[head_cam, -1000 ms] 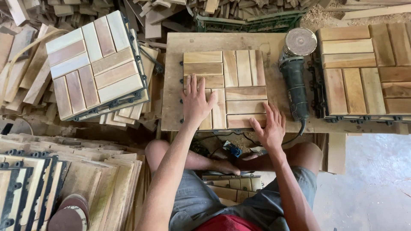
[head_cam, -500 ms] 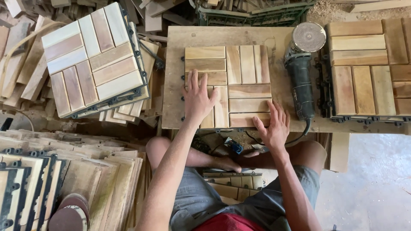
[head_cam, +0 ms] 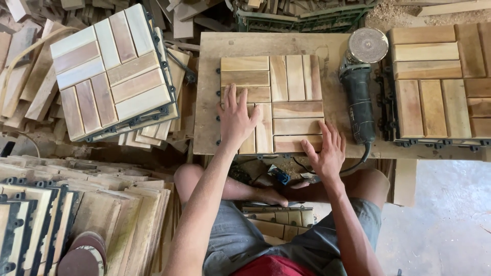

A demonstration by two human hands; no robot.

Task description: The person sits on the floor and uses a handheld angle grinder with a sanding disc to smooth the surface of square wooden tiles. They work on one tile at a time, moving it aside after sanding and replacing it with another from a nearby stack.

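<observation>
Centrally, one square wooden slat tile [head_cam: 279,102] lies flat on a plywood bench top [head_cam: 207,92], its slats set in four blocks of alternating direction, black plastic tabs showing along its left edge.

Left hand [head_cam: 234,120]: flat, fingers spread, palm down on the tile's near-left quarter; it grips nothing.

Right hand [head_cam: 326,151]: flat, fingers spread, resting on the tile's near-right corner and lapping onto the bench edge; it grips nothing. The two hands are well apart.

Hidden or unclear: the slats beneath both palms are covered. The underside grid of the tile shows only as edge tabs. Small objects under the bench, between the person's knees, including something blue [head_cam: 281,177], are too shadowed to identify.

Right of the tile: a dark angle grinder [head_cam: 359,97] lying on the bench, sanding disc [head_cam: 366,45] at the far end facing up, cord dropping off the near edge.

Further right: a stack of like tiles [head_cam: 440,82], cut off by the frame edge.

Left: a tilted stack of tiles [head_cam: 110,71] resting on loose slats; near left, a second pile of tiles [head_cam: 82,214] on edge, with round sanding discs [head_cam: 82,255] partly cut off at the bottom.

Far: a heap of offcuts [head_cam: 204,13] and a green crate [head_cam: 302,20], only partly in view.
</observation>
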